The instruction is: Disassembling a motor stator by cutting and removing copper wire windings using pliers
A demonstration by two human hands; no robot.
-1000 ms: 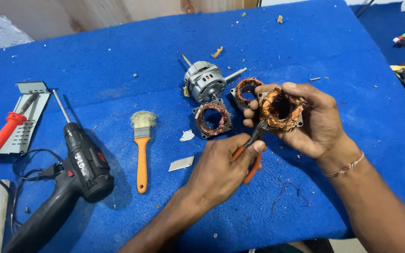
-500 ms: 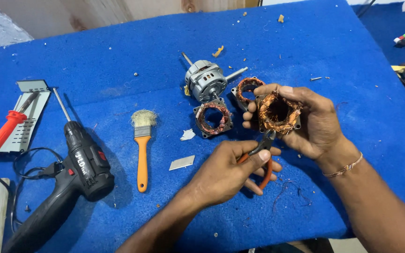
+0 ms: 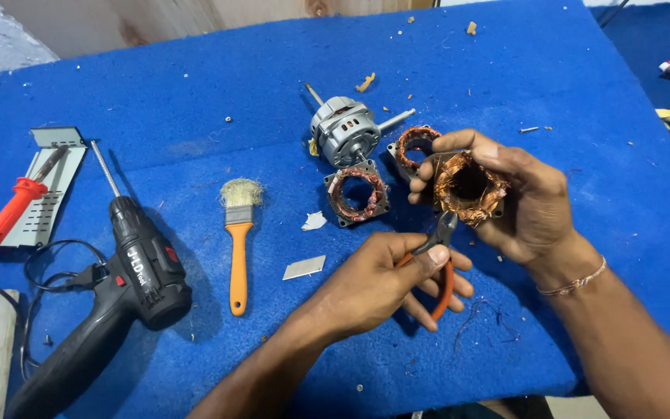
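Blue-covered table (image 3: 195,93), littered with scraps. Copper-wound stator (image 3: 468,188) gripped in right hand (image 3: 525,198); orange-handled pliers (image 3: 437,260) clenched in left hand (image 3: 381,283).

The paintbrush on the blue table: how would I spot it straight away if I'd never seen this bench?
Start at the blue table and find the black cordless drill lying at its left. Just right of the drill lies the paintbrush, pale bristles pointing away from the person. Its plain orange handle sets it apart from the red-handled soldering iron farther left and the copper-wound motor parts to its right.
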